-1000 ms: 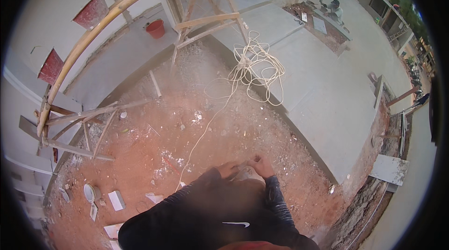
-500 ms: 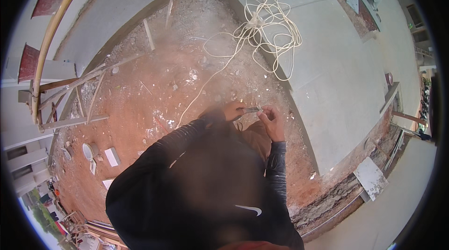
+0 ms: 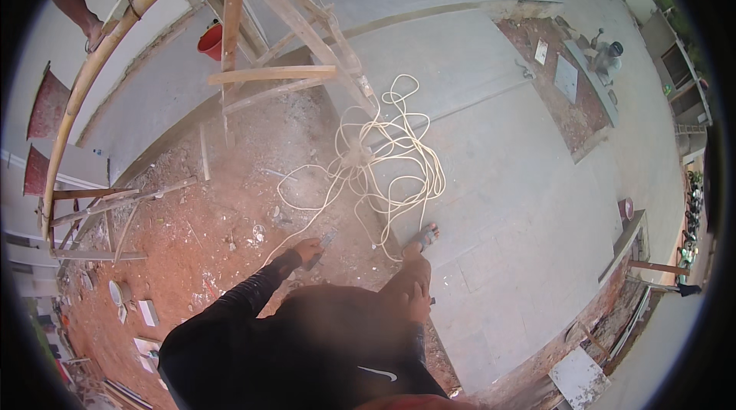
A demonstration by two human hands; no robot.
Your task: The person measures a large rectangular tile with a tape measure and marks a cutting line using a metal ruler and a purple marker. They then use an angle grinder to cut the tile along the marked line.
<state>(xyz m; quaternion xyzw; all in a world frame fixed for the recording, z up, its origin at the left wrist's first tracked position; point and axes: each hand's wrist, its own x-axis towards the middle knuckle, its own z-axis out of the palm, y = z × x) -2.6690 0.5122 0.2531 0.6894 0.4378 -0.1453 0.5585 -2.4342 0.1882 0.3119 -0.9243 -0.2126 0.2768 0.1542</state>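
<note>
My left hand (image 3: 310, 248) is stretched forward over the red dirt, closed round a small grey flat-bladed tool (image 3: 328, 238) whose exact kind is too blurred to tell. On my bent right leg lies my right hand (image 3: 418, 304), its fingers resting against the knee, with no held thing visible. My right foot (image 3: 426, 237) stands on the grey concrete slab (image 3: 498, 257), beside a loose tangle of cream cable (image 3: 418, 157). One strand of that cable runs back past my left forearm.
A wooden trestle (image 3: 299, 34) stands ahead, near a red bucket (image 3: 210, 41). Another person's feet (image 3: 96, 33) are on a bamboo pole (image 3: 92, 65) at upper left. A person (image 3: 609, 57) crouches far right by a dirt strip. A white block (image 3: 148, 313) lies on the dirt.
My hands have parted: the left went forward and left with the tool, the right dropped to my leg. My right foot now shows on the slab, and the whole view has shifted.
</note>
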